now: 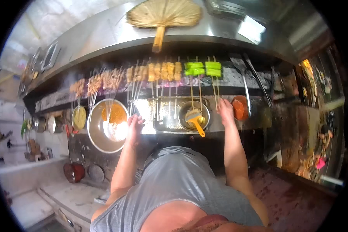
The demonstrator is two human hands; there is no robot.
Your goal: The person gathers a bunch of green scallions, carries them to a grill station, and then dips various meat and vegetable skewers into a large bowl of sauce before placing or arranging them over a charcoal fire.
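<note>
My right hand [225, 110] pinches the lower ends of two sticks that carry green pepper pieces [213, 69] over the charcoal grill. Another pair of green pepper skewers [194, 68] lies just left of these, its sticks reaching over a metal bowl [183, 125]. A brush with an orange handle [197, 123] rests in that bowl. By the right rim of a large steel bowl [90, 136] is my left hand [135, 124], its fingers loosely curled and nothing visible in it. Orange-brown powder [115, 113] lies inside this bowl. Yellow-brown skewered pieces [164, 71] and skewered meat [113, 79] line the grill leftward.
A palm-leaf fan [164, 16] lies on the steel ledge beyond the grill. A metal spatula [245, 84] and tongs [258, 78] lie at the right, near a container of red powder [240, 108]. A rectangular tray [165, 126] sits beneath the brush bowl. Farther left is a yellowish container [79, 118].
</note>
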